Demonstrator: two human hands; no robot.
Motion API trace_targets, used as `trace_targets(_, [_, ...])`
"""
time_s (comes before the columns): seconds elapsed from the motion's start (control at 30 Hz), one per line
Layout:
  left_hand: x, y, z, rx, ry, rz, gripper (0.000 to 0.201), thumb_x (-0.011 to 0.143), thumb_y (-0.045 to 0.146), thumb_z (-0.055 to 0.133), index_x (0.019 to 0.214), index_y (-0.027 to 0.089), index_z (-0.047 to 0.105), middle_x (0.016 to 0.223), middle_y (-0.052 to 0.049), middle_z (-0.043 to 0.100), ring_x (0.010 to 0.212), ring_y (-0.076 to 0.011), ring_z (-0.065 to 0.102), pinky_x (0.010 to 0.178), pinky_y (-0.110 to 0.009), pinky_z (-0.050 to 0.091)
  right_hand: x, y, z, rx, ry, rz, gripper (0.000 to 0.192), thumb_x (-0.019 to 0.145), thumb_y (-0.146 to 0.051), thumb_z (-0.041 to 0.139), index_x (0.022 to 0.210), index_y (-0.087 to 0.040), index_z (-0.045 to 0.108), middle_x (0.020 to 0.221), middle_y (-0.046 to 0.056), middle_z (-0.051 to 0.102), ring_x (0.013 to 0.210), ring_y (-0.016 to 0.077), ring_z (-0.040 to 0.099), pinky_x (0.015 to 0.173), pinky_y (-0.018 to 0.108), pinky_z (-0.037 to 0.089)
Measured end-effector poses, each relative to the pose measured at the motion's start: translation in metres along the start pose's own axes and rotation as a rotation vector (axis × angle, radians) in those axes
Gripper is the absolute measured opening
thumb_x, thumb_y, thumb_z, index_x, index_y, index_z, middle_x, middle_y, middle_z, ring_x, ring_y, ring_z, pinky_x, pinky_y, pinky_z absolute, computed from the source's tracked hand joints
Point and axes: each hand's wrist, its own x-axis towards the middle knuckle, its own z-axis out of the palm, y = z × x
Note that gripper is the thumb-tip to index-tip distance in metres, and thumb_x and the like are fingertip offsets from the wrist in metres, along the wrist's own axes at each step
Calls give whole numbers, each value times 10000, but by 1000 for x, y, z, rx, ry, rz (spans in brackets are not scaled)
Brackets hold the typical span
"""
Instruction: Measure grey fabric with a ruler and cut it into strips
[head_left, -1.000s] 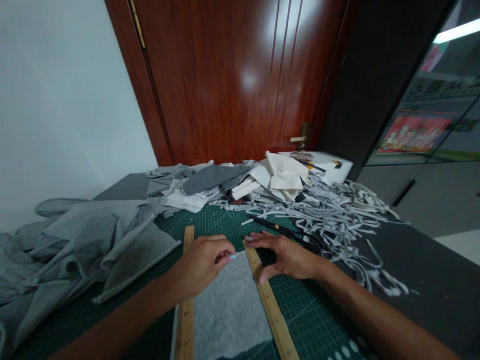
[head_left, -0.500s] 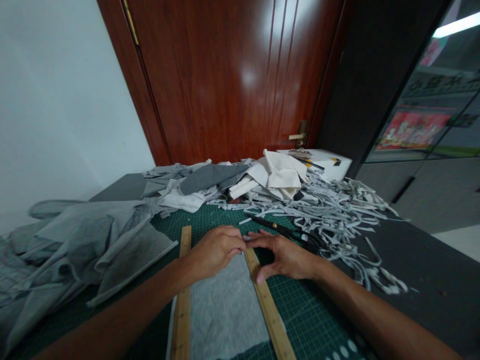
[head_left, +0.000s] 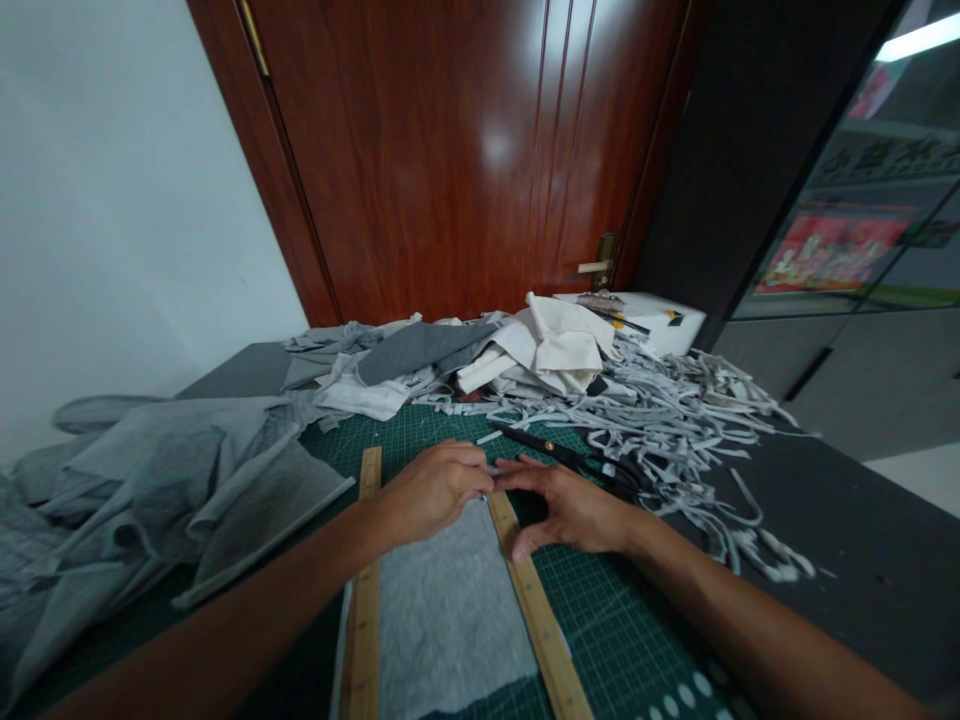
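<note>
A grey fabric piece lies on the green cutting mat between two wooden rulers, the left ruler and the right ruler. My left hand rests curled on the far end of the fabric, fingertips pinched near the top of the right ruler. My right hand lies flat with fingers spread over the right ruler's far end, thumb pressing the ruler. The two hands' fingertips nearly touch. What the left fingers pinch is too small to tell.
Black scissors lie just beyond my right hand. A heap of grey fabric strips spreads at the right, folded white cloth and a white box at the back, loose grey fabric at the left. A wooden door stands behind.
My left hand has moved forward and right along the fabric until its fingertips meet my right hand's at the right ruler's far end. The right hand has stayed on the ruler.
</note>
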Motion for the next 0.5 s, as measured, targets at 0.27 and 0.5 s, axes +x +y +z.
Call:
trace_targets(0.27, [1, 5, -5, 50, -28, 22, 263, 1014, 104, 603, 780, 171, 702, 812, -25, 676, 788, -190, 645, 749, -313, 468, 0, -1, 0, -12, -1, -9, 807, 753, -625, 904, 1446, -280, 674, 1613, 130, 552, 1568, 358, 402, 1320, 610, 184])
trace_targets(0.5, [1, 6, -6, 0, -30, 11, 241, 985, 53, 601, 794, 174, 685, 819, -21, 663, 797, -185, 631, 723, -293, 467, 0, 4, 1, -39, -4, -27, 804, 763, -564, 924, 1473, -300, 655, 1617, 113, 554, 1570, 369, 393, 1326, 605, 176])
